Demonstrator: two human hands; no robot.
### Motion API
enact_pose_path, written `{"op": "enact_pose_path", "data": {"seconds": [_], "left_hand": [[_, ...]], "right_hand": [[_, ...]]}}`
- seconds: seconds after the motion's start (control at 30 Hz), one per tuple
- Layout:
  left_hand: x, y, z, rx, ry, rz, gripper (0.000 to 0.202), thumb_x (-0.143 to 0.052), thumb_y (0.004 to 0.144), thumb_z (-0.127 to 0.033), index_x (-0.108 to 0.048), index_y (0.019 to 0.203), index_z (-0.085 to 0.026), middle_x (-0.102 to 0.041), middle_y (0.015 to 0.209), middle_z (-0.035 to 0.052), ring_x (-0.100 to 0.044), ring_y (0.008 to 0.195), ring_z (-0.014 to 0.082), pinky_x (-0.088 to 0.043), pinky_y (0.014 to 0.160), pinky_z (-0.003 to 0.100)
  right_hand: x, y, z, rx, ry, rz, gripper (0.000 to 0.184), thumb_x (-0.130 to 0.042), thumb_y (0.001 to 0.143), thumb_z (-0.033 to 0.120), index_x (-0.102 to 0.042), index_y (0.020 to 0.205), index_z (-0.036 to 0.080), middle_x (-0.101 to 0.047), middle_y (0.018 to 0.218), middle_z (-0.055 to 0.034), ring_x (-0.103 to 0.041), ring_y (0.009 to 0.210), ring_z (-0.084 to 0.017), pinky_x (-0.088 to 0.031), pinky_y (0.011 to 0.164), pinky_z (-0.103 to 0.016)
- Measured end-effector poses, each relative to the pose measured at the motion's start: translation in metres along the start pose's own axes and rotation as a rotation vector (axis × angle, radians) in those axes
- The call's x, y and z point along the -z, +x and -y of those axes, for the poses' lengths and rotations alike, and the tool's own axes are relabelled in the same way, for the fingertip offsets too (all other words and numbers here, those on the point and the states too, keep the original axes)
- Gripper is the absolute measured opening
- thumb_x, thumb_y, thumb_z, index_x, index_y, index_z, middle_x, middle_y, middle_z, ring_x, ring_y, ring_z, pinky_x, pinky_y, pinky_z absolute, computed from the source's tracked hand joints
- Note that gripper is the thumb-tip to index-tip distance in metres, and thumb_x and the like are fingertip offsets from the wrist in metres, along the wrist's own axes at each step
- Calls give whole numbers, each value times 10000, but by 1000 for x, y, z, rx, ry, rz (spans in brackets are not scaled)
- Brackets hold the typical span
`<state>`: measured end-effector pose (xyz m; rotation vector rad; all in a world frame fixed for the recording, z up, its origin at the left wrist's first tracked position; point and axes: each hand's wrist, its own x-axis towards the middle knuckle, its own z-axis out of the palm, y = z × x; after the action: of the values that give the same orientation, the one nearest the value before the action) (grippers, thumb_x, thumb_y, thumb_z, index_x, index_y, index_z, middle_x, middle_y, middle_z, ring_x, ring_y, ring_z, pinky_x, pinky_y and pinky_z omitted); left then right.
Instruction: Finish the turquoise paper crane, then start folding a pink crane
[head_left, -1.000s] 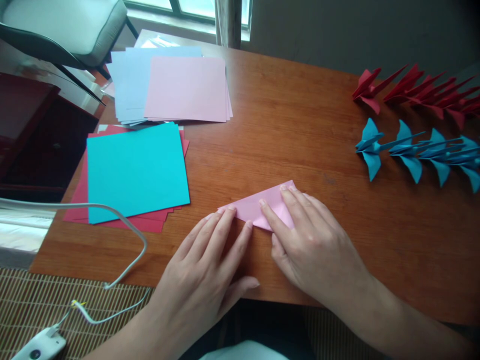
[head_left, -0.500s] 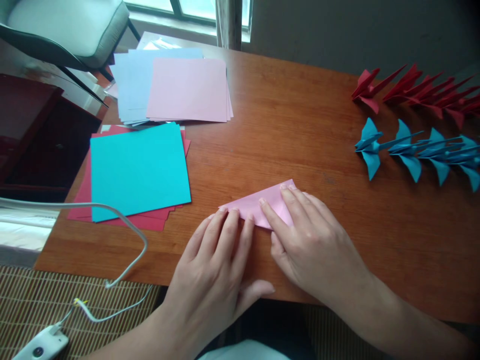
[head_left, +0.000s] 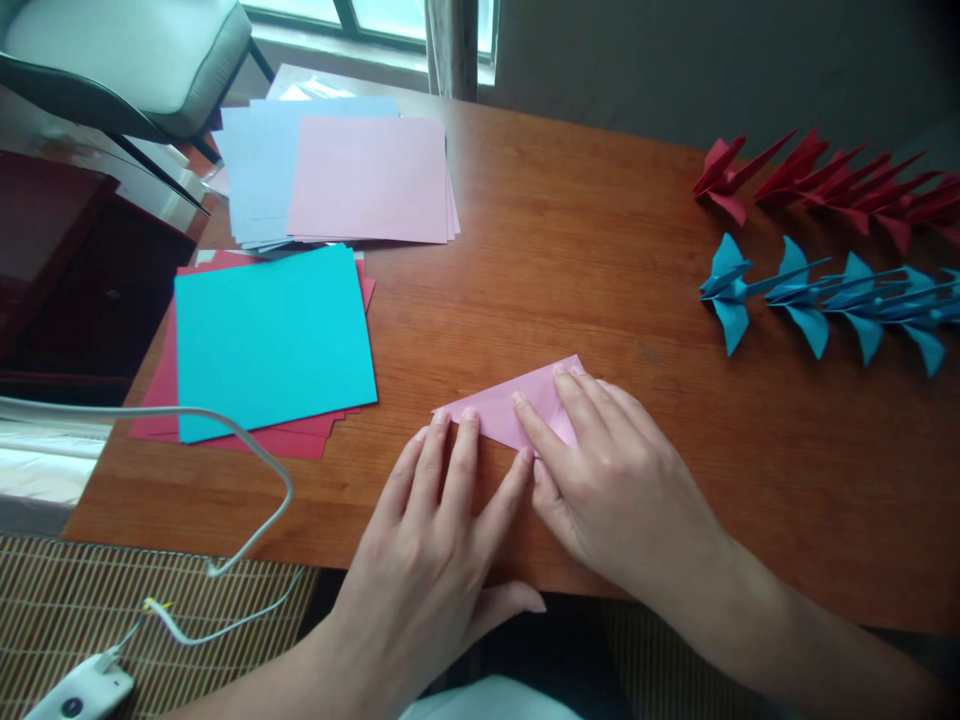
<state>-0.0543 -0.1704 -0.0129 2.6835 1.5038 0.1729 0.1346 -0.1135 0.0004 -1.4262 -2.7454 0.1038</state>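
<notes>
Evidently creasing: left hand (head_left: 435, 540) and right hand (head_left: 615, 480) lie flat, grip wide, pressing the folded pink paper (head_left: 499, 410) onto the bench (head_left: 600, 250); a next fold would need aligned edges.

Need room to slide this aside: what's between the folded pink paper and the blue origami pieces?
Head view: only bare wooden table between the folded pink paper and blue origami pieces.

Soft daylight enters from the window (head_left: 390, 15) beyond the counter's (head_left: 600, 230) far edge, leaving a pale sheen along that edge. The hands cast faint shadows toward the near edge. Focus is sharp; corners darken and bend slightly.
</notes>
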Motion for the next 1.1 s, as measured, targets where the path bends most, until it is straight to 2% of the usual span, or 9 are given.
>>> {"op": "enact_pose_path", "data": {"seconds": [0.17, 0.33, 0.47, 0.6, 0.8, 0.9, 1.1], "left_hand": [[4, 2, 3, -13, -10, 39, 1182, -567, 600, -937, -465, 1505, -184, -428, 1531, 302, -405, 1416, 506, -346, 1149, 597], [-1, 6, -1, -126, -67, 9, 1081, -328, 792, -907, -564, 1409, -51, -476, 1520, 257, -406, 1441, 413, -191, 1240, 551], [-11, 5, -11, -161, -88, -8, 1111, -300, 829, -879, -543, 1393, 47, -451, 1523, 288, -369, 1467, 399, -172, 1263, 479], [-15, 3, -18, -118, -83, -20, 1092, -357, 810, -881, -533, 1415, 11, -431, 1536, 292, -340, 1481, 415, -163, 1260, 483], [-10, 5, -23, -91, -95, 37, 1069, -493, 751, -880, -506, 1456, -77, -384, 1567, 286, -289, 1502, 426, -160, 1249, 506], [-10, 6, -26, -69, -104, 28, 1075, -534, 739, -869, -506, 1452, -65, -405, 1554, 286, -288, 1501, 424, -168, 1244, 504], [-17, 12, -31, -11, -81, -45, 983, -441, 832, -831, -589, 1353, -11, -496, 1484, 272, -402, 1421, 423, -226, 1226, 505]], "right_hand": [[1, 1, 2, -3, -12, 4, 517, -601, 905, 286, -606, 1383, 89, -551, 1425, -290, -493, 1374, -417, -447, 1096, -514], [2, 1, 2, -13, 9, 18, 515, -585, 908, 292, -608, 1381, 90, -541, 1428, -305, -485, 1379, -430, -429, 1112, -525], [2, 1, 1, -12, 24, 28, 518, -585, 904, 292, -608, 1382, 93, -542, 1425, -308, -479, 1384, -432, -424, 1120, -523], [4, 2, 1, -18, 28, 33, 503, -552, 918, 276, -608, 1380, 88, -552, 1418, -301, -488, 1380, -421, -430, 1118, -522], [6, 3, 0, -16, 39, 34, 503, -580, 881, 244, -625, 1358, 89, -556, 1408, -312, -498, 1371, -422, -435, 1114, -524], [5, 3, 0, -16, 38, 34, 501, -576, 887, 250, -623, 1359, 89, -558, 1408, -308, -499, 1371, -417, -434, 1116, -521], [4, 2, 0, -25, 38, 37, 501, -562, 905, 258, -610, 1373, 85, -547, 1429, -297, -486, 1384, -413, -432, 1120, -521]]}}
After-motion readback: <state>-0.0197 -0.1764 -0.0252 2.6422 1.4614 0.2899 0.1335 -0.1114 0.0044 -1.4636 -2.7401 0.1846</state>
